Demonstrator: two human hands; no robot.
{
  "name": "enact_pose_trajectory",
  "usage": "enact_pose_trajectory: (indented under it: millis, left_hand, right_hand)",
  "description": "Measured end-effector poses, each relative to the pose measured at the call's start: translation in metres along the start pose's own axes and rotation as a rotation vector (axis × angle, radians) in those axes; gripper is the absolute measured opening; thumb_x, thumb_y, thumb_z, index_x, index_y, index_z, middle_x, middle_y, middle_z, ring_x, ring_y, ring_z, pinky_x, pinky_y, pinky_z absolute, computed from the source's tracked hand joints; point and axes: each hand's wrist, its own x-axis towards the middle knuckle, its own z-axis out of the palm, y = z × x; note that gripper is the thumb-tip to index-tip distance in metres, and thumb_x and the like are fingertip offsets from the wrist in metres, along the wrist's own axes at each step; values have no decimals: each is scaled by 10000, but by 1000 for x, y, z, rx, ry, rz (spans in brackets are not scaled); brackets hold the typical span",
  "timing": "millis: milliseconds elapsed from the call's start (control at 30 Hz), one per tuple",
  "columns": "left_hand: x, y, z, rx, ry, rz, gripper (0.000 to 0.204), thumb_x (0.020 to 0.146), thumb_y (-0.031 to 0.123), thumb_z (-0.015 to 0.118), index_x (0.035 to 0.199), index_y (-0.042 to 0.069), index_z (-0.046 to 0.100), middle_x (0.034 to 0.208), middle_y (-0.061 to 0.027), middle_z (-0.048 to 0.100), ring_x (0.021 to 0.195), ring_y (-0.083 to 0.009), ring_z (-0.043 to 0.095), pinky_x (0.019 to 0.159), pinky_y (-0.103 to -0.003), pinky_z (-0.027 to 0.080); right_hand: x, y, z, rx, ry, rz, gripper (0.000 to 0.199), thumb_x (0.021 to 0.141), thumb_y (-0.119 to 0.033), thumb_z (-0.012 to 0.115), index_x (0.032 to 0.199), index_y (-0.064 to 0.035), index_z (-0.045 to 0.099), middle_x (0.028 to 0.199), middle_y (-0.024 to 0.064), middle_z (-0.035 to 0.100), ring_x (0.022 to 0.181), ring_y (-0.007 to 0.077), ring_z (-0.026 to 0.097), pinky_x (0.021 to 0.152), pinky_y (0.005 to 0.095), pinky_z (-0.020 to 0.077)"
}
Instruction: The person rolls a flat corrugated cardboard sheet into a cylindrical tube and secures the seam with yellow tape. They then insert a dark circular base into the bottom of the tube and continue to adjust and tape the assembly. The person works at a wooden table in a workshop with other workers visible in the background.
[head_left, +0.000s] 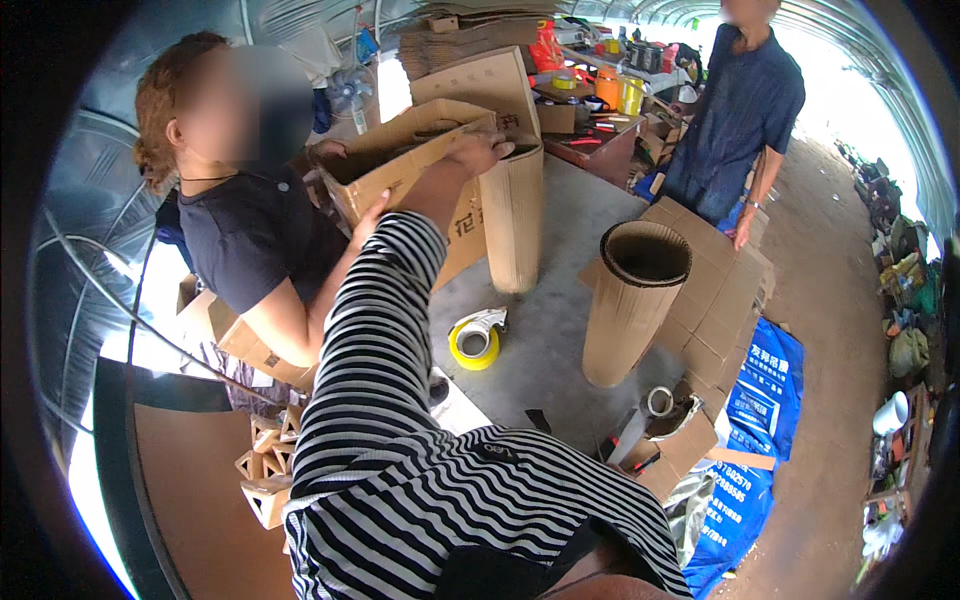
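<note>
My left hand [478, 153] reaches forward on a striped sleeve, its fingers curled over the top rim of a tall brown cardboard tube [514, 215]. The tube stands upright on the grey table [540, 330]. Right beside it is an open cardboard box [455, 245], tilted, with my forearm passing in front. A co-worker's hands hold that box from the left; one hand [370, 222] is on its near side. A second cardboard tube [632, 320], with its round opening upward, stands to the right. My right hand is out of the picture.
A yellow tape roll on a dispenser [476, 340] lies mid-table. Flattened cardboard [715, 290] and a blue printed sheet [755, 450] hang over the right edge. One co-worker [250, 220] stands left, another person [735, 110] far right. Cardboard stacks [460, 50] rise behind.
</note>
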Motion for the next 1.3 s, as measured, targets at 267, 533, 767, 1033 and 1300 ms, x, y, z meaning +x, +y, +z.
enact_pose_trajectory:
  millis: [267,533,767,1033,1300]
  left_hand:
    - [-37,-24,20,-33,-49,460,190,877,270,713,989,117,706,984,-104,644,993,-312,628,849,-446,519]
    - [-28,37,50,-172,177,467,186,825,297,716,945,157,735,1066,-37,620,1014,-267,625,876,-400,506]
    - [3,9,71,-38,278,279,233,873,287,697,1051,144,741,1107,-88,614,1068,-290,609,930,-388,499]
    - [-4,16,42,-27,345,116,319,828,375,776,1031,131,763,1248,-135,647,1087,-345,641,922,-413,522]
    - [-80,40,-28,-236,268,124,206,880,150,766,1029,8,745,910,-40,708,741,-92,625,663,-254,515]
  right_hand:
    - [-66,-67,15,-503,172,-1,431,852,-364,651,1209,-127,608,1031,195,691,1022,372,652,855,441,492]
    - [-41,-96,8,-569,40,-12,522,855,-378,705,1296,-139,558,1084,222,684,1019,420,656,808,478,529]
    - [15,17,8,-302,-32,-287,598,823,-481,734,1292,-154,558,1017,199,705,957,416,672,774,484,529]
    - [-28,-25,-1,-461,-84,-191,500,841,-431,710,1231,-150,571,988,214,686,957,434,653,764,491,514]
    - [-40,-99,-23,-553,-106,-247,406,895,-343,664,1229,-127,583,960,229,690,923,427,666,756,487,530]
